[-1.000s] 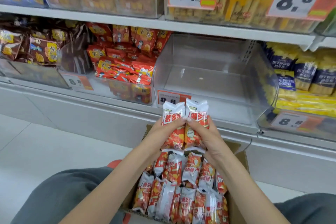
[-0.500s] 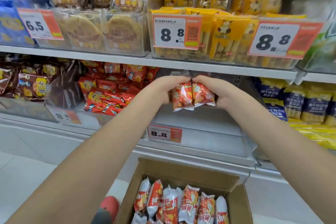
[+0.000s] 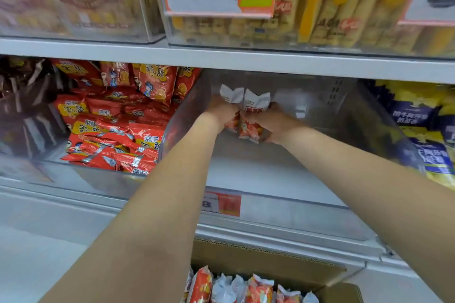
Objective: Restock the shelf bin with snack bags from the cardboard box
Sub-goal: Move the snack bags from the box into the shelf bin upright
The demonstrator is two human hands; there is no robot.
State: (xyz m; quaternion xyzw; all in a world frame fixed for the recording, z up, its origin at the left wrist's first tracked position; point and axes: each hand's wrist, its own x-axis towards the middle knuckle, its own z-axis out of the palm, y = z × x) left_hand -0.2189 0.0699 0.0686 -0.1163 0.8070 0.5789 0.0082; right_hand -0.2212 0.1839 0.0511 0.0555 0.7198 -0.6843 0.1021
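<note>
- Two small red-and-white foil snack bags (image 3: 242,112) stand side by side inside the clear plastic shelf bin (image 3: 344,115), held above its bare floor and towards the back.
- Both bags are upright: the long axis runs top to bottom, white crimped tops up, red lower halves down, leaning slightly away from the person.
- Left hand (image 3: 222,112) grips the left bag from its left side, fingers curled round the middle; how far they wrap behind it cannot be told.
- Right hand (image 3: 270,124) grips the right bag from its right side in the same way, thumb on the near face, fingers curled behind.
- Neither hand is clearly nearer; they meet almost in the middle, the bags touching between them.
- Bags appear not yet set down, since the red bottom edges seem to hang clear of the bin floor, though blur makes this uncertain.
- Judgement: the coming move is downward and slightly back, lowering the bottom edges to the floor, then loosening both grips outwards to left and right.
- Below, the open brown cardboard box (image 3: 266,257) holds more bags of the same kind, well apart from the hands.
</note>
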